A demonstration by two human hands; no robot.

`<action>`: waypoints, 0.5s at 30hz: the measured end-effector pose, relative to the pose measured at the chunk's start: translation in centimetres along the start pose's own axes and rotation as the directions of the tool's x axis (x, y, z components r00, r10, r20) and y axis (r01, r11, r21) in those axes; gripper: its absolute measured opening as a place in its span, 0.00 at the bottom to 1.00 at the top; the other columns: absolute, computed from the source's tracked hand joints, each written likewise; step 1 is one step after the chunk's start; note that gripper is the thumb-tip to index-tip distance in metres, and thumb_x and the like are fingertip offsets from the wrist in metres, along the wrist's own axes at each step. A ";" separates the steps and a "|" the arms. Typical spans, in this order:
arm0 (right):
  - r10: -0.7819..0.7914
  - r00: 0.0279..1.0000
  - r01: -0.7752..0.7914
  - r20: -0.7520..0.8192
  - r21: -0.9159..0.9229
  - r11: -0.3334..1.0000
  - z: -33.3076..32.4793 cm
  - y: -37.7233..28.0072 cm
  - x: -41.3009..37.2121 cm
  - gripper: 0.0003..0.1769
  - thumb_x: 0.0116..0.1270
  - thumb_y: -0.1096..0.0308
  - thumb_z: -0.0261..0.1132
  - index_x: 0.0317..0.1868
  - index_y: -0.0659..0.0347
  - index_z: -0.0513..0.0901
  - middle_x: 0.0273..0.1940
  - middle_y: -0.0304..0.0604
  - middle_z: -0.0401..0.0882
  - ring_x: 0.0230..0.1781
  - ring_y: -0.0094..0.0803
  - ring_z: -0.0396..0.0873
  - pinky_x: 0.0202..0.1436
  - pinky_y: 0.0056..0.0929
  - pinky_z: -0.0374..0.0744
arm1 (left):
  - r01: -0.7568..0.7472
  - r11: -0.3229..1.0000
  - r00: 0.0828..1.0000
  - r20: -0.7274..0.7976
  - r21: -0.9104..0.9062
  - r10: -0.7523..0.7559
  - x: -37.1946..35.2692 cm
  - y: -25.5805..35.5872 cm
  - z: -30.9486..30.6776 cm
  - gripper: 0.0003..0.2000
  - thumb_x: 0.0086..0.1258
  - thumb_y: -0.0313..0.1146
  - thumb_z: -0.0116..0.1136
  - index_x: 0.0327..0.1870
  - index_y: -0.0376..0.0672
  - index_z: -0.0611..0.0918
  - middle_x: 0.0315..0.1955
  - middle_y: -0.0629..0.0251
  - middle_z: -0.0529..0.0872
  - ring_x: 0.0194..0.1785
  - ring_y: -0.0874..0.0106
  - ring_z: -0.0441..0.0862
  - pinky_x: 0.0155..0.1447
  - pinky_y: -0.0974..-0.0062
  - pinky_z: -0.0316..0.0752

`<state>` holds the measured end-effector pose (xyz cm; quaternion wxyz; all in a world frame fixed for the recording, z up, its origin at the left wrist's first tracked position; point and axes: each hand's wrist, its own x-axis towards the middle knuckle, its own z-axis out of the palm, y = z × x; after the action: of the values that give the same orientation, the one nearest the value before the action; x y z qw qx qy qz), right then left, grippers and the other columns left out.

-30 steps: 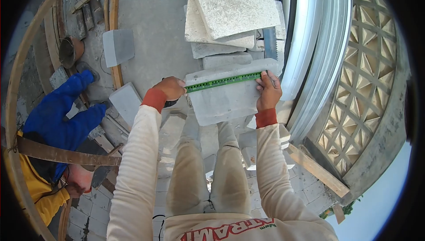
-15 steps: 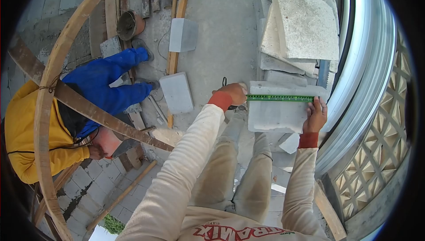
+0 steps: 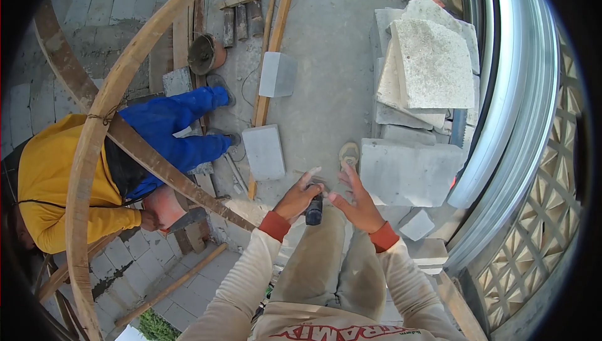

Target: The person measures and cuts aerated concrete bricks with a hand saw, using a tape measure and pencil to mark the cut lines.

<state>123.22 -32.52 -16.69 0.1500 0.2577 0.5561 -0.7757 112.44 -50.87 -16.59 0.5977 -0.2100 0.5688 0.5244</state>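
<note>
My left hand (image 3: 297,199) is closed around a black tape measure (image 3: 314,210), whose case shows below the fingers, over my trouser leg. Close beside it is my right hand (image 3: 360,208), empty, its fingers stretched out and apart. No green blade can be seen now. To the right of my hands lies a pale grey block (image 3: 407,172), its broad face bare.
Stacked broken slabs (image 3: 433,65) rise behind the block, with a saw blade (image 3: 459,126) beside them. Two loose blocks (image 3: 263,153) (image 3: 278,74) lie left, near a long timber (image 3: 276,40). A curved wooden frame (image 3: 78,172) stands before a co-worker in yellow (image 3: 56,178). A bucket (image 3: 205,54) is behind.
Both hands have left the block and come together before my legs. The green tape blade stretched across the block is gone from it. The view has shifted slightly.
</note>
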 end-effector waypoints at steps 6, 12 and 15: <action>0.041 0.998 -0.056 0.055 0.292 0.955 4.8 2.6 1.2 0.48 0.71 0.58 0.71 0.83 0.60 0.53 0.71 0.49 0.67 0.71 0.36 0.67 0.74 0.35 0.66 | -0.024 0.996 0.997 -0.066 0.090 0.030 1.0 1.4 1.2 0.33 0.83 0.54 0.49 0.79 0.41 0.63 0.59 0.59 0.77 0.63 0.69 0.77 0.66 0.73 0.74; 0.210 0.978 -0.168 -0.009 0.568 0.806 2.4 4.1 7.6 0.42 0.64 0.75 0.66 0.79 0.58 0.62 0.56 0.42 0.77 0.51 0.27 0.75 0.58 0.27 0.75 | 0.038 0.391 0.883 -0.214 0.920 0.418 15.0 9.6 -10.3 0.45 0.72 0.65 0.57 0.80 0.39 0.61 0.66 0.45 0.75 0.71 0.49 0.72 0.70 0.52 0.69; 0.258 0.966 -0.174 0.001 0.741 0.649 1.8 5.0 10.9 0.44 0.60 0.70 0.70 0.77 0.55 0.62 0.56 0.46 0.75 0.54 0.36 0.77 0.60 0.36 0.78 | 0.343 0.340 0.617 -0.483 0.876 0.621 24.8 16.2 -15.9 0.55 0.59 0.60 0.73 0.81 0.39 0.58 0.69 0.41 0.72 0.74 0.50 0.70 0.72 0.53 0.69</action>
<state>116.42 -35.27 -26.38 0.0958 0.4009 0.1698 -0.8951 86.20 -48.89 -37.56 0.2419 0.0244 0.9699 0.0146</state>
